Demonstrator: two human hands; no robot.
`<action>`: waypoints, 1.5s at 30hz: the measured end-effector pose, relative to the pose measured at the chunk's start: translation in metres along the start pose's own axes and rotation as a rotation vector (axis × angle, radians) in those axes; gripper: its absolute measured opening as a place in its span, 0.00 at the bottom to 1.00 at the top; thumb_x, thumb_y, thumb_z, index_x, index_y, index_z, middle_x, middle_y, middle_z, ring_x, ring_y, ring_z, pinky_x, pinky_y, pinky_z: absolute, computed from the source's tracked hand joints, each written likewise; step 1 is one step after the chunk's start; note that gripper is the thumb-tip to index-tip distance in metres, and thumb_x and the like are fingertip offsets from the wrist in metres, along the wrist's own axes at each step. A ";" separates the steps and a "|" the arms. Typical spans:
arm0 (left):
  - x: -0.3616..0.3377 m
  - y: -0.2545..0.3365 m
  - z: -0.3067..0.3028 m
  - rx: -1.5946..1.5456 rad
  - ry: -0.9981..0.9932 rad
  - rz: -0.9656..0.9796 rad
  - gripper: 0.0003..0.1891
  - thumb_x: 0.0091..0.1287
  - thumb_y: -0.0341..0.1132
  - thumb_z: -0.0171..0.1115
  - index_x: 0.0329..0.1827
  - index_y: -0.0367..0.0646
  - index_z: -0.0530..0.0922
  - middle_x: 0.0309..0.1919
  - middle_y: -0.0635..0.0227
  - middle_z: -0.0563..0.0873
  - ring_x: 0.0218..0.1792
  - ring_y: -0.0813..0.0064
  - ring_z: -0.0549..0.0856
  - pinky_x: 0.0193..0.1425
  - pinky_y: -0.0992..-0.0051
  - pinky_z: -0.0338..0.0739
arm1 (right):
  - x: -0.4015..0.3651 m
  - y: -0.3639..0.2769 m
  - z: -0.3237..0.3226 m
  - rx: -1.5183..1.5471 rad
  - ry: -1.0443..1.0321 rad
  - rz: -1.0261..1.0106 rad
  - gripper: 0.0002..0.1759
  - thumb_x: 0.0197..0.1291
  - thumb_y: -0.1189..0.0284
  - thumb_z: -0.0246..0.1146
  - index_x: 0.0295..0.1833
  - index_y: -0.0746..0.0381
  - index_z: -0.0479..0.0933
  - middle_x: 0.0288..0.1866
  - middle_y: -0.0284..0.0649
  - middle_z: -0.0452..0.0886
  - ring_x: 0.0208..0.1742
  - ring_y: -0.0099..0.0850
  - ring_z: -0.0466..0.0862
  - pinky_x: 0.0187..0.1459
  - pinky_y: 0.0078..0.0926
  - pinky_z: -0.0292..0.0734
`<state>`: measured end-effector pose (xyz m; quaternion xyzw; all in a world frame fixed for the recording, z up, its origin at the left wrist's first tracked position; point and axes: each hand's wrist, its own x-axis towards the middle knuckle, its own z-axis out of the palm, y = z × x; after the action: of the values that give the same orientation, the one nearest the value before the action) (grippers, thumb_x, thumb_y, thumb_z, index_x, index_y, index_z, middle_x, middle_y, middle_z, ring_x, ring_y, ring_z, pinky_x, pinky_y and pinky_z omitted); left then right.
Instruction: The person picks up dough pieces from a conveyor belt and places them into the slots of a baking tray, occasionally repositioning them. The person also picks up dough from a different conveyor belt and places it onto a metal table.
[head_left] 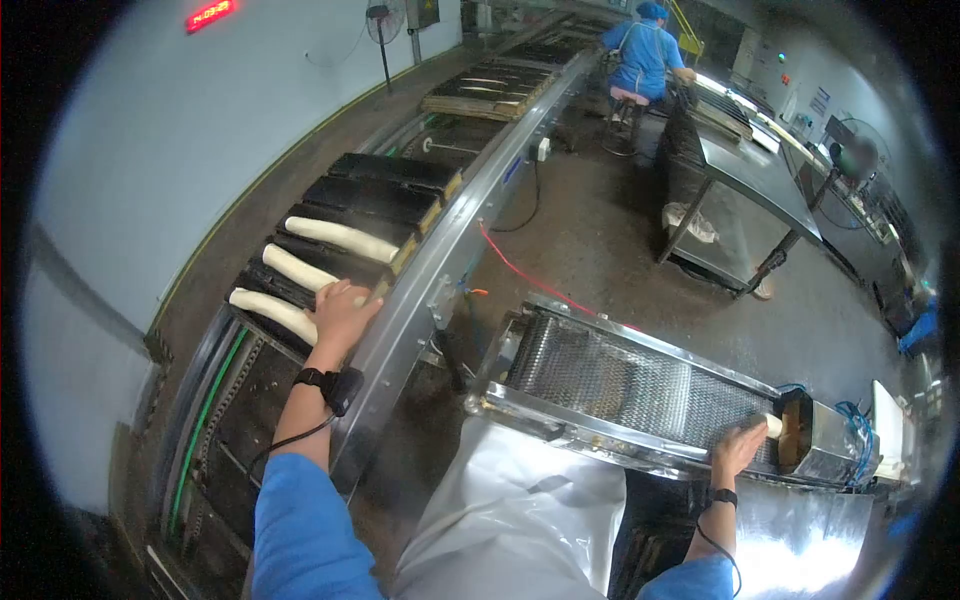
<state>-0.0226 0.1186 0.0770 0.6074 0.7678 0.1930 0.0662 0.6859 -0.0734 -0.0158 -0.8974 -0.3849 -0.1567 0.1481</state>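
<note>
My left hand lies over the right ends of two long pale dough rolls in a dark tray, fingers spread and palm down. One dough roll runs up to its fingertips, and a nearer dough roll reaches its wrist side. Farther along, another dough roll rests in its own groove, apart from the hand. On the right, my right hand is at the metal mesh belt, fingers stretched toward the short dough end at the machine's outlet. Whether it touches the dough is hard to tell.
A steel rail separates the tray conveyor from the mesh belt. More dark trays stand farther up the line. A person in blue sits on a stool beyond. A steel table stands at right; a red hose crosses behind the belt.
</note>
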 end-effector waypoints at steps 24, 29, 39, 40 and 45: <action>-0.003 0.011 -0.002 -0.075 0.077 0.007 0.19 0.57 0.56 0.68 0.47 0.57 0.87 0.67 0.65 0.75 0.74 0.58 0.61 0.69 0.21 0.38 | 0.077 -0.047 -0.040 0.025 -0.286 -0.317 0.10 0.50 0.73 0.67 0.39 0.62 0.80 0.33 0.45 0.85 0.37 0.46 0.86 0.39 0.40 0.81; -0.013 0.022 -0.020 -0.056 0.024 -0.048 0.20 0.58 0.56 0.68 0.47 0.57 0.87 0.66 0.65 0.76 0.73 0.59 0.62 0.69 0.22 0.38 | 0.112 -0.195 -0.181 1.238 -0.419 -0.265 0.18 0.58 0.59 0.68 0.44 0.62 0.79 0.37 0.38 0.84 0.34 0.31 0.86 0.28 0.30 0.80; -0.024 -0.005 -0.020 -0.042 0.079 0.027 0.20 0.58 0.57 0.69 0.47 0.56 0.87 0.65 0.64 0.77 0.73 0.59 0.63 0.68 0.22 0.40 | 0.059 -0.387 -0.295 1.927 -0.807 -0.627 0.43 0.67 0.62 0.63 0.78 0.66 0.50 0.75 0.58 0.60 0.75 0.47 0.65 0.74 0.42 0.64; -0.025 -0.008 -0.021 -0.050 0.070 0.030 0.20 0.58 0.57 0.69 0.46 0.56 0.87 0.65 0.64 0.77 0.73 0.59 0.63 0.68 0.22 0.41 | 0.056 -0.386 -0.283 1.842 -0.799 -0.600 0.44 0.65 0.63 0.65 0.79 0.64 0.49 0.77 0.58 0.57 0.77 0.47 0.62 0.74 0.42 0.63; -0.032 -0.013 -0.019 -0.043 0.062 0.018 0.20 0.57 0.57 0.69 0.45 0.56 0.87 0.65 0.64 0.77 0.73 0.58 0.63 0.68 0.22 0.42 | 0.044 -0.299 -0.169 1.306 -0.714 -0.418 0.44 0.64 0.60 0.66 0.79 0.62 0.53 0.78 0.54 0.57 0.80 0.49 0.55 0.77 0.41 0.54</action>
<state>-0.0321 0.0812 0.0854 0.6063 0.7597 0.2289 0.0535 0.4662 0.0869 0.1984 -0.5326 -0.5853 0.3763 0.4818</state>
